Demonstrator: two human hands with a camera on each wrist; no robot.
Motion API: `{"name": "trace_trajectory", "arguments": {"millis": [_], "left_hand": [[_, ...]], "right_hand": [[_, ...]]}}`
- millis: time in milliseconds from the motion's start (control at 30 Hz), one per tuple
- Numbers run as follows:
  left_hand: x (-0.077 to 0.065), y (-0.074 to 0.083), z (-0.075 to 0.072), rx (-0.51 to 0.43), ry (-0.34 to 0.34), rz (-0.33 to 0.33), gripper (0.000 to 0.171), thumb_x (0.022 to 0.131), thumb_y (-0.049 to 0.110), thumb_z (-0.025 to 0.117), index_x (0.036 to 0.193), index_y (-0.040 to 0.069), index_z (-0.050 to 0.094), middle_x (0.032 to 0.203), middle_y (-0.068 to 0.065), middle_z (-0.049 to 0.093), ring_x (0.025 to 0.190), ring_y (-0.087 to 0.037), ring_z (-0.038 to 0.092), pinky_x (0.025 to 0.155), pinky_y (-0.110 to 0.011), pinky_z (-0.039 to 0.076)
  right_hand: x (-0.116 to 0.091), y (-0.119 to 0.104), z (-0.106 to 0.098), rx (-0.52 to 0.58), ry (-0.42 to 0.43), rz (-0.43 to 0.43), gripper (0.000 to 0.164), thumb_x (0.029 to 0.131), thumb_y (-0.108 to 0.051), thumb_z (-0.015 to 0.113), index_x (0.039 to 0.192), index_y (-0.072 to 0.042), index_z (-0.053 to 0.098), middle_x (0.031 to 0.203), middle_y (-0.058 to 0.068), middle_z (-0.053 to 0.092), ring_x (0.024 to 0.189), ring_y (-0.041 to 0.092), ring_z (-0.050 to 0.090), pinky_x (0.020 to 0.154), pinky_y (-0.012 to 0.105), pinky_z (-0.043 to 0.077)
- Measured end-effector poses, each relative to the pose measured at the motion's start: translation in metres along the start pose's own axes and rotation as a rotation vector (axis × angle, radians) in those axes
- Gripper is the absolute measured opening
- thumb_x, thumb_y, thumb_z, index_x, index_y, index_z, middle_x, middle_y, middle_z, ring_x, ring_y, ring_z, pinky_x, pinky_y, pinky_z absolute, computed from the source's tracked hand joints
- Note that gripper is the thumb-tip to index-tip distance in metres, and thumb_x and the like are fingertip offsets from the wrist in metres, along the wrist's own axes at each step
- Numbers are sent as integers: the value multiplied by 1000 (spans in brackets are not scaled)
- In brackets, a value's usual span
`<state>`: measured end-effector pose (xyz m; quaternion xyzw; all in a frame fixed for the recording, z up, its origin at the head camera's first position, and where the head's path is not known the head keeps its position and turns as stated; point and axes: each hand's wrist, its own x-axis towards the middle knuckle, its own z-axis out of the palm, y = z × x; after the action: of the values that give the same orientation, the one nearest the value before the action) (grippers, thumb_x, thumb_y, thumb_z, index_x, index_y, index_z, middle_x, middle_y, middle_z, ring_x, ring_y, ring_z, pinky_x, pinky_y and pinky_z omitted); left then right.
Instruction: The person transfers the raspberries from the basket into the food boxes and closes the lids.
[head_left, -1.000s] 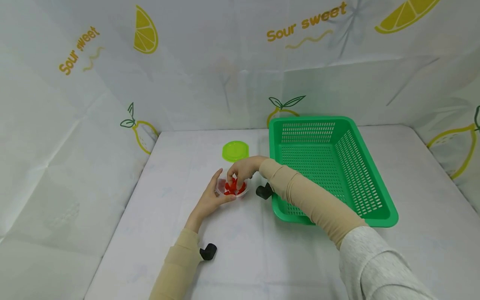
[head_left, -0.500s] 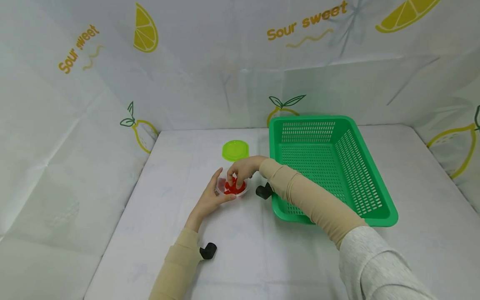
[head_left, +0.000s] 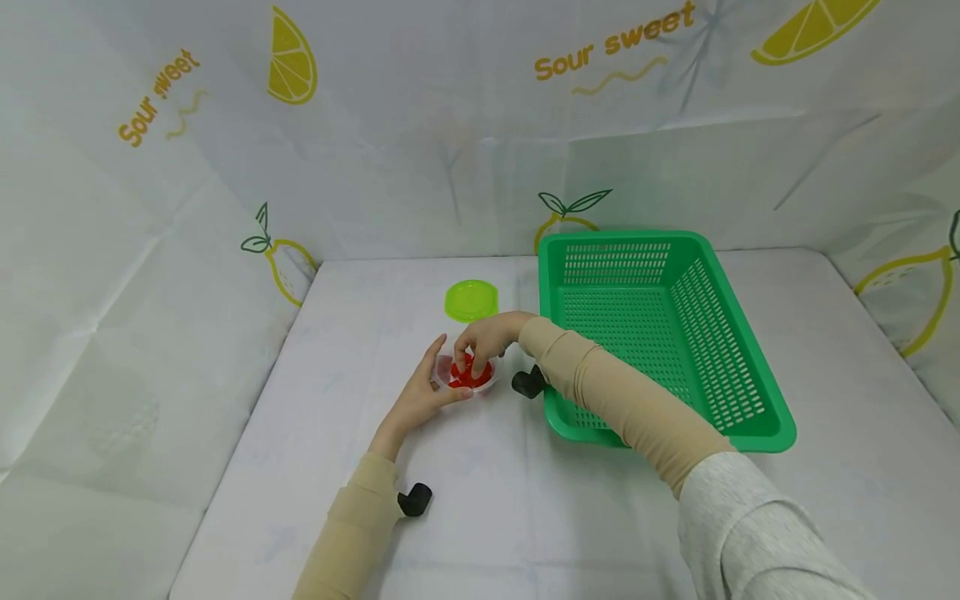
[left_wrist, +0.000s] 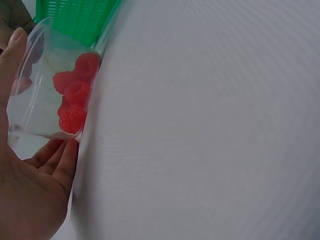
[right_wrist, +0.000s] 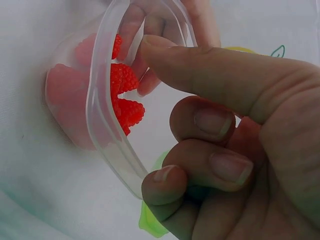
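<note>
A small clear plastic container [head_left: 487, 382] with several red raspberries [left_wrist: 75, 92] in it stands on the table near its middle. My left hand [head_left: 420, 398] grips the container from the left, its thumb at the near rim and its other fingers round the far and lower side. From the right my right hand [head_left: 489, 335] reaches over the rim, with thumb and a finger down at the raspberries. In the right wrist view several fingers [right_wrist: 232, 167] are curled and the thumb extends over the opening. Whether a berry is between the fingertips is hidden.
A bright green lid [head_left: 471, 301] lies flat behind the container. To the right stands a large green slatted basket [head_left: 750, 367], with my right forearm crossing its near left corner. White lemon-print sheeting [head_left: 420, 167] rises at the back and sides.
Both hands stay at the container in almost the same pose. The left forearm has shifted very slightly. No other movement is plain.
</note>
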<state>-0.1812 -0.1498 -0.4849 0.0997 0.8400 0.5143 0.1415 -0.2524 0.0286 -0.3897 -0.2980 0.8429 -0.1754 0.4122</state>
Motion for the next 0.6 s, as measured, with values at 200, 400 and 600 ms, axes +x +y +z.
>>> {"name": "trace_trajectory", "arguments": {"millis": [200, 400, 600], "left_hand": [[1, 1, -2, -5, -24, 4, 101, 73, 43, 77, 149, 34, 10, 154, -2, 23, 142, -29, 24, 108, -55, 34], [2, 4, -4, -14, -50, -8, 103, 74, 37, 77, 150, 33, 7, 152, -4, 28, 143, -28, 22, 109, -53, 33], [-1, 11, -6, -11, -83, -27, 104, 77, 30, 75, 151, 29, 1, 159, 0, 7, 145, -29, 14, 109, -53, 33]], "right_hand": [[-2, 3, -1, 13, 0, -10, 16, 86, -16, 62, 101, -21, 65, 92, 0, 52, 78, 21, 47, 57, 21, 38], [-4, 8, -1, 26, 0, -25, 18, 87, -16, 61, 102, -23, 66, 93, 3, 52, 73, 20, 45, 53, 20, 34], [-6, 12, -2, 75, -13, -53, 19, 86, -14, 61, 104, -20, 67, 87, 1, 52, 62, 15, 40, 49, 19, 32]]}}
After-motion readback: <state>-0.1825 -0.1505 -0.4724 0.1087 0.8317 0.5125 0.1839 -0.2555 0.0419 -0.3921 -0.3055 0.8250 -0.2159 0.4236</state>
